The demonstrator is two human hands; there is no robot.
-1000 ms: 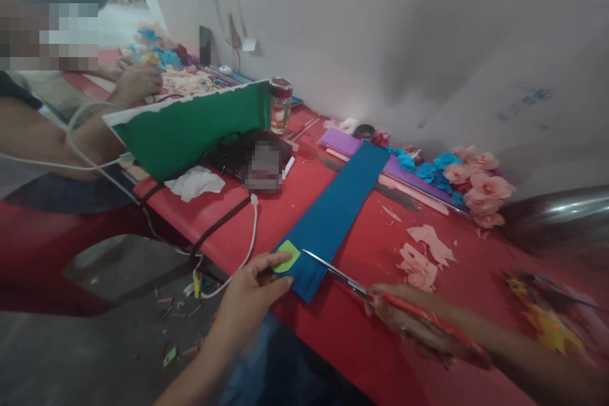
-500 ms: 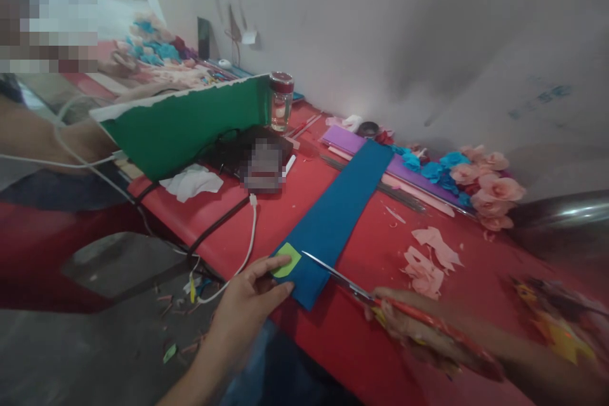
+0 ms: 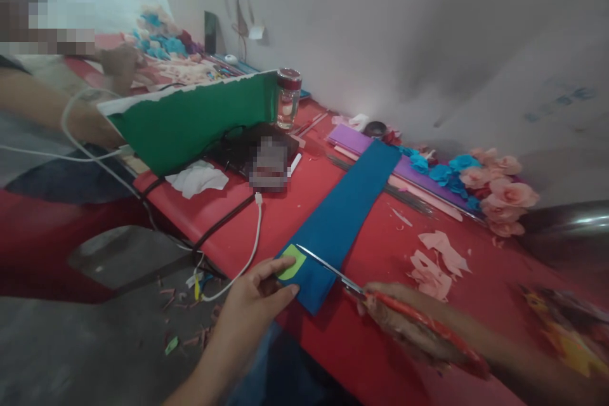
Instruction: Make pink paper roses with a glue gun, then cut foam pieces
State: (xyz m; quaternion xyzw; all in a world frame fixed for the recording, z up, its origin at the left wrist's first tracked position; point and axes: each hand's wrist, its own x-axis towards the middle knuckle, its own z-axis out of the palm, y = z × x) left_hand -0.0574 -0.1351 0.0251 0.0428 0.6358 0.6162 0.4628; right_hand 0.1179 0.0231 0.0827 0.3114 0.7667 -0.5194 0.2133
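A long blue strip of folded paper (image 3: 349,203) lies slantwise across the red table. Near its close end sits a small yellow-green paper piece (image 3: 292,264). My left hand (image 3: 261,295) pinches that end, forefinger on top of the green piece and thumb on the blue edge. From the right, my right hand (image 3: 399,317) is closed around the red handles of a pair of scissors (image 3: 328,266). The blades point left over the blue paper, their tip at the green piece's upper edge. Whether the blades touch the paper is unclear.
A green board (image 3: 200,117) stands at left, with a jar (image 3: 288,98), phone (image 3: 269,165) and white tissue (image 3: 197,179) nearby. Purple paper (image 3: 352,137), paper flowers (image 3: 507,193) and pink scraps (image 3: 431,273) lie to the right. Another person's arm is behind the board.
The scissors in my right hand have moved left, so the tip now reaches the green piece. The whole view has shifted slightly. My left hand keeps its hold.
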